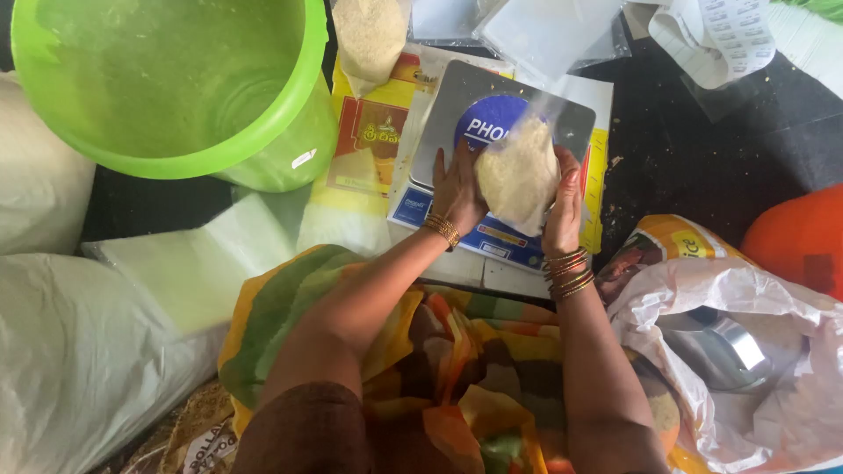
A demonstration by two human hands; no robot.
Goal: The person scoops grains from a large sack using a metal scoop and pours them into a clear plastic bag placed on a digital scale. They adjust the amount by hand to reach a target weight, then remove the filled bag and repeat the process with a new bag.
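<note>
1. I am cupping a clear bag of pale grain (pixel 518 175) between both hands, my left hand (pixel 457 189) pressed against its left side and my right hand (pixel 564 206) against its right, fingers curled loosely around it rather than clenched.
2. The bag is sitting over the steel platform of a small digital scale (pixel 439 132), which is resting on a yellow printed sack (pixel 369 149).
3. I am judging that the bag could tip or slump off the platform if I loosen my hands, since it is soft and rounded and its top looks unsealed; grain could then be spilling onto the scale.
4. A second filled bag (pixel 369 35) is lying just beyond the scale, near a green plastic bucket (pixel 176 88).
5. An open rice sack (pixel 729 351) with a metal scoop (pixel 724 342) inside is sitting at my right; white sacks (pixel 79 351) are lying at my left.
6. Everything is resting on a dark floor (pixel 702 149), with empty clear bags (pixel 536 26) stacked at the far edge.
</note>
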